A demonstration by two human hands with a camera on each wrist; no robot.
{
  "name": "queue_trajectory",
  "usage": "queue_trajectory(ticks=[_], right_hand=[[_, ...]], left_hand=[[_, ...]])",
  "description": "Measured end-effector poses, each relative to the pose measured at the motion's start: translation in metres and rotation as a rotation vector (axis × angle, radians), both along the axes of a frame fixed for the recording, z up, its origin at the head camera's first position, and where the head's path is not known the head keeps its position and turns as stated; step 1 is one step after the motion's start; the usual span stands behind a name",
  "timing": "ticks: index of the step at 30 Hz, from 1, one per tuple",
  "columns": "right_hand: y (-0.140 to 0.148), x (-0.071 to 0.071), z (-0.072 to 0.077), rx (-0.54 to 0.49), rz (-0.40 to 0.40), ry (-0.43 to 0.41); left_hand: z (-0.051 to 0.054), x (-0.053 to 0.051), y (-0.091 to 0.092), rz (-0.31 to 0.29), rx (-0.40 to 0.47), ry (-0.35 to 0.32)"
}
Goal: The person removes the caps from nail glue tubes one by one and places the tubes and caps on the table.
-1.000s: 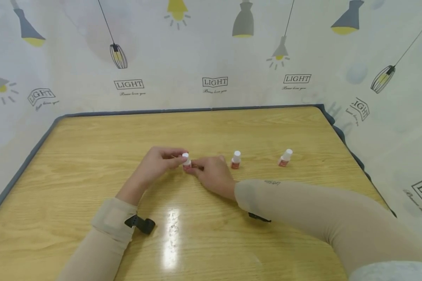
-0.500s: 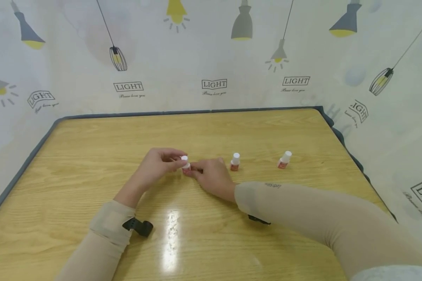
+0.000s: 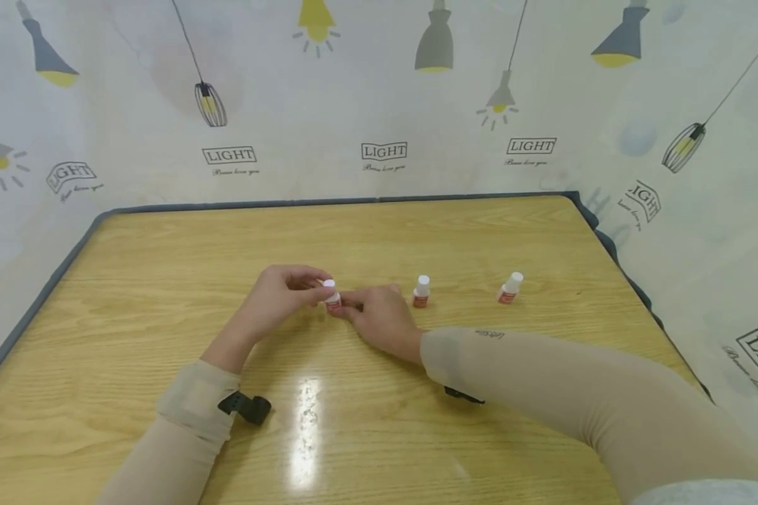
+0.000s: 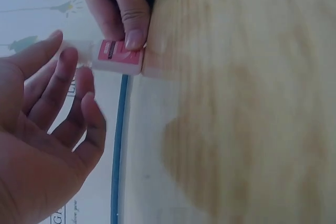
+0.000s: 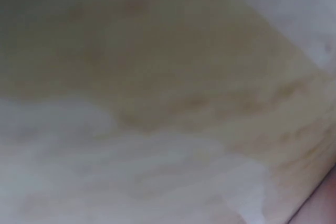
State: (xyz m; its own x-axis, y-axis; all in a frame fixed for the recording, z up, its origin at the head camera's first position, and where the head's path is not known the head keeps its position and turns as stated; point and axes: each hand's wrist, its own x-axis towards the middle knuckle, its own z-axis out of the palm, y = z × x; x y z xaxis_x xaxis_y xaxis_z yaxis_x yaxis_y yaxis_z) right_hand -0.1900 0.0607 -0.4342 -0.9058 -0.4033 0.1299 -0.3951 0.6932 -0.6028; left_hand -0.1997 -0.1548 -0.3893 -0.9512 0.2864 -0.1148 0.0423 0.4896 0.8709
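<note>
A small bottle with a white cap and a pink label [image 3: 333, 303] stands on the wooden table between my two hands. My left hand [image 3: 281, 293] pinches its white cap between thumb and fingertips. Low on the same bottle, my right hand [image 3: 382, 317] grips the body from the right. In the left wrist view the label [image 4: 116, 52] shows beside the right hand [image 4: 123, 3], whose thumb presses on it, while my left hand's [image 4: 50, 124] thumb and fingertips are around the cap. The right wrist view shows mostly blurred table surface.
Two similar bottles stand to the right, one near my right hand [image 3: 421, 292] and one farther off [image 3: 510, 288]. The table [image 3: 379, 238] has a dark edging along its back and sides, against a wall covering [image 3: 316, 112] printed with lamps.
Both hands and the bottle between them have shifted very slightly left and down in the head view, largely along with the whole scene. Their holds look the same.
</note>
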Motion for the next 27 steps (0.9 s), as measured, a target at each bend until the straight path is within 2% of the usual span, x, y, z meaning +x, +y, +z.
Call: queue_trajectory(ticks=[4,11,20,27], right_hand=[[-0.001,0.0001,-0.0004,-0.005,-0.003,-0.005],[-0.0004,0.0009,0.0011,-0.008,-0.024,-0.027],[-0.0022,0.0017,0.0018,-0.012,-0.027,-0.042],[-0.0017,0.0,-0.0023,-0.014,-0.026,-0.002]], left_hand=[[0.0011,0.0005,-0.0045,-0.037,-0.012,0.004],[0.0025,0.0017,0.0014,-0.008,-0.059,0.053],[0.002,0.0039,-0.0019,-0.058,-0.018,0.035],[0.0021,0.0025,0.002,-0.038,-0.096,0.06]])
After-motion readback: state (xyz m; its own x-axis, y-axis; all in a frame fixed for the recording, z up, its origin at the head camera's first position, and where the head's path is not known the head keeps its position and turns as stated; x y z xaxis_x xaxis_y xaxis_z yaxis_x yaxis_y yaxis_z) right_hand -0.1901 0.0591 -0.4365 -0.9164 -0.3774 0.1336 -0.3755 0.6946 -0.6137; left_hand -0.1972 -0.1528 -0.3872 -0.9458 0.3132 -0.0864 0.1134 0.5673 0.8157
